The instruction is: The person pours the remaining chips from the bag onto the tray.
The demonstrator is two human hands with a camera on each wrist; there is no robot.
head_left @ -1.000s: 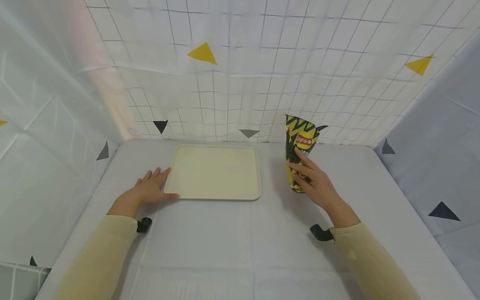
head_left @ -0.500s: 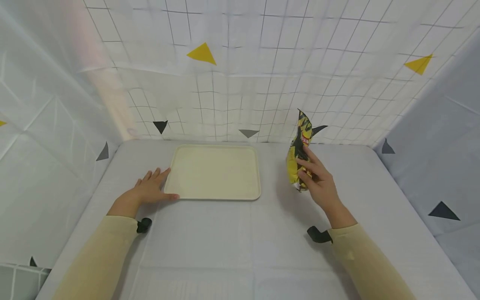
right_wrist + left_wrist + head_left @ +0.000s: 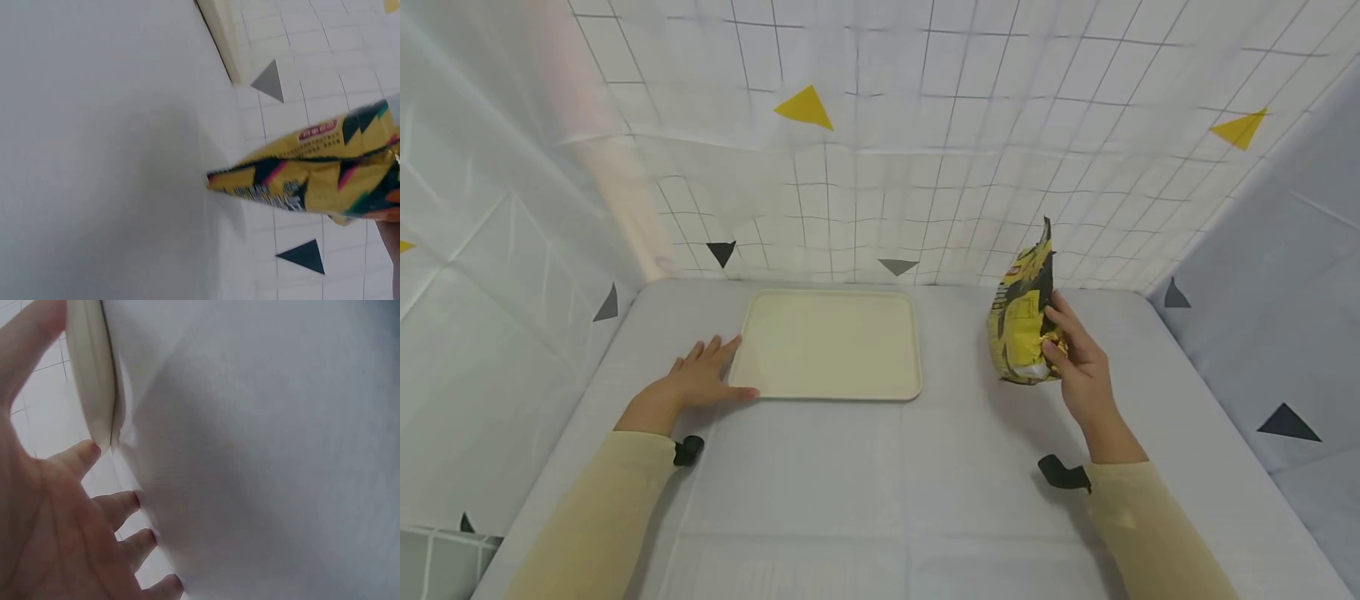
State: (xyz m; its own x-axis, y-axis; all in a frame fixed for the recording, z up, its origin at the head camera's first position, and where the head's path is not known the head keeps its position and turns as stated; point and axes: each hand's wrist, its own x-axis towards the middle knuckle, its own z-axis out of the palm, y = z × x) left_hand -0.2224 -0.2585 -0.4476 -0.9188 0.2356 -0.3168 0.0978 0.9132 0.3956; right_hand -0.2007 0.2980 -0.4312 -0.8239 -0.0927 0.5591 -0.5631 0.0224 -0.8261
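Note:
A yellow and black bag of chips (image 3: 1021, 321) stands upright in my right hand (image 3: 1084, 375), which grips its right edge between thumb and fingers. In the right wrist view the bag (image 3: 300, 175) shows its bottom end close over the table, with fingertips at the far right edge. At the left, a cream rectangular tray (image 3: 827, 346) lies flat on the table. My left hand (image 3: 700, 375) is spread at its left side, thumb and index finger touching the rim. The left wrist view shows the same tray edge (image 3: 94, 375) between thumb and index finger, other fingertips on the table.
A white cloth covers the table (image 3: 805, 483). White sheeting with grid lines and triangles forms a back wall (image 3: 865, 200), and more sheeting hangs at the left (image 3: 497, 275) and right (image 3: 1262, 333). Dark wrist mounts (image 3: 1063, 473) poke out at both sleeves.
My right hand has moved right with the bag of chips and turned it, so a different side now faces the head camera. The left hand and the tray have stayed put.

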